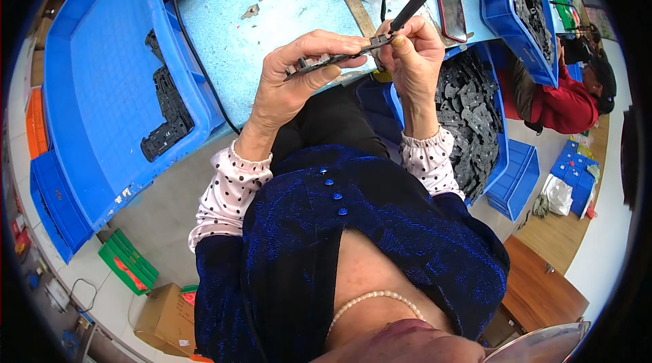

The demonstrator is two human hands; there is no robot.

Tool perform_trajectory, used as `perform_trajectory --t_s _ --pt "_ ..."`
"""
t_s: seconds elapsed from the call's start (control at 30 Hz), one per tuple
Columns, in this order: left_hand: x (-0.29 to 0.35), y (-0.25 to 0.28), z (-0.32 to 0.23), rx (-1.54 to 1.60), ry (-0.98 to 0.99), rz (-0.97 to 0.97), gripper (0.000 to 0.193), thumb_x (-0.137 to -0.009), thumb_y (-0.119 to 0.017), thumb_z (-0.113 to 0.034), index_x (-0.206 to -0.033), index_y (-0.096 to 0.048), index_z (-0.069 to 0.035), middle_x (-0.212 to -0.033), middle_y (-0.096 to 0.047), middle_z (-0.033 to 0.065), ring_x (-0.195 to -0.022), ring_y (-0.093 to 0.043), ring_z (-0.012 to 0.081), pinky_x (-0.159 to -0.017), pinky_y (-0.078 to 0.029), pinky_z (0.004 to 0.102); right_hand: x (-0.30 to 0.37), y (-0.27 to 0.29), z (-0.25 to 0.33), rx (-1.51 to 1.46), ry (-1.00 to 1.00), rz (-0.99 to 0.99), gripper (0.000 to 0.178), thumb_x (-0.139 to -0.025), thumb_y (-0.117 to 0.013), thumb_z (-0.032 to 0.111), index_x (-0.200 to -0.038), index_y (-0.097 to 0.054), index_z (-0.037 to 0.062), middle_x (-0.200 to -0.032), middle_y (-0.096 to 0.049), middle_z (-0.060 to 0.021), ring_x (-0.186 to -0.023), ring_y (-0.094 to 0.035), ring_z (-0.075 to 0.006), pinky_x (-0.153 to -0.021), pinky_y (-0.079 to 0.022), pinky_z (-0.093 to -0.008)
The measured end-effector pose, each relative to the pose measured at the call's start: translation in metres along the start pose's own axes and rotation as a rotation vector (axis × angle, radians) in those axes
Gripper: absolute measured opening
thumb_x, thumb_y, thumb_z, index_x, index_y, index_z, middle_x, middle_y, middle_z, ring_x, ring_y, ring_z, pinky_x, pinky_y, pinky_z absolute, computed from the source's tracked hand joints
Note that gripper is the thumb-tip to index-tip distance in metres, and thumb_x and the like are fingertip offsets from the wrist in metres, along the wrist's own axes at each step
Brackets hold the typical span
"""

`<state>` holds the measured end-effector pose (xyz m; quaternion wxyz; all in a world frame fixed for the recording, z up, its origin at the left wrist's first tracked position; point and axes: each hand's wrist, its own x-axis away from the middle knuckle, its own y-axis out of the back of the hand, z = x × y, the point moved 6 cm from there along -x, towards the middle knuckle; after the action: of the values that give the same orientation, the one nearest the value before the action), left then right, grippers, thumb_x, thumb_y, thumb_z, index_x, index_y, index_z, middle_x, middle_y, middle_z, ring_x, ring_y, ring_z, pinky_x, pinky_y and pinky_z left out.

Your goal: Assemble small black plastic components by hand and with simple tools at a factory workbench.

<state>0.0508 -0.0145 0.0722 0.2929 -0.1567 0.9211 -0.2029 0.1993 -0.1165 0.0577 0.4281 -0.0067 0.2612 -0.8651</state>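
A long, thin black plastic part (pixel 324 61) with small raised blocks along it is held up above the table's near edge. My left hand (pixel 292 74) is closed on it, thumb below and fingers along the top. At the part's right end, my right hand (pixel 414 57) pinches with thumb and forefinger. The dark rod of a tool resembling a soldering iron (pixel 415 4) slants down from the upper right, its tip at that end between my hands. Fingers hide whether the tip touches the part.
A big blue tray (pixel 102 91) with several black parts stands at left. Blue bins piled with black parts (pixel 468 118) are at right, one on the table (pixel 518 30). A phone-like device (pixel 453 13) lies beside my right hand. A black cable (pixel 197 57) crosses the table. A person in red (pixel 574 101) sits at far right.
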Motion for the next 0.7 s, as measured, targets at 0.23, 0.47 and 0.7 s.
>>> perform_trajectory --t_s 0.23,0.47,0.7 --pt "0.0004 0.0017 0.0016 0.004 0.006 -0.001 0.024 -0.089 -0.060 -0.006 -0.111 -0.060 0.003 -0.114 -0.058 0.0207 -0.114 -0.056 0.0356 -0.093 -0.052 0.0532 0.0001 -0.0006 0.0010 0.013 0.006 -0.007 0.014 -0.084 -0.068 0.002 -0.085 -0.054 -0.0016 -0.080 -0.058 -0.0067 -0.051 -0.048 -0.0070 -0.042 -0.034 -0.0191" --pt "-0.0001 0.0026 0.0017 -0.008 0.006 0.005 0.024 -0.090 -0.060 -0.006 -0.112 -0.059 0.002 -0.115 -0.058 0.0208 -0.113 -0.057 0.0355 -0.094 -0.052 0.0530 -0.0016 0.0000 0.0001 0.016 0.002 0.003 0.015 -0.084 -0.068 0.003 -0.085 -0.054 -0.0012 -0.080 -0.058 -0.0062 -0.051 -0.048 -0.0069 -0.042 -0.034 -0.0188" --pt "0.0004 0.0012 0.0022 0.021 0.014 -0.024 0.025 -0.089 -0.062 -0.005 -0.113 -0.060 0.002 -0.113 -0.061 0.0178 -0.108 -0.061 0.0299 -0.094 -0.052 0.0424 -0.0012 0.0010 -0.0003 0.023 0.002 -0.002 0.015 -0.084 -0.069 0.003 -0.085 -0.054 -0.0009 -0.079 -0.058 -0.0054 -0.051 -0.048 -0.0066 -0.043 -0.034 -0.0185"
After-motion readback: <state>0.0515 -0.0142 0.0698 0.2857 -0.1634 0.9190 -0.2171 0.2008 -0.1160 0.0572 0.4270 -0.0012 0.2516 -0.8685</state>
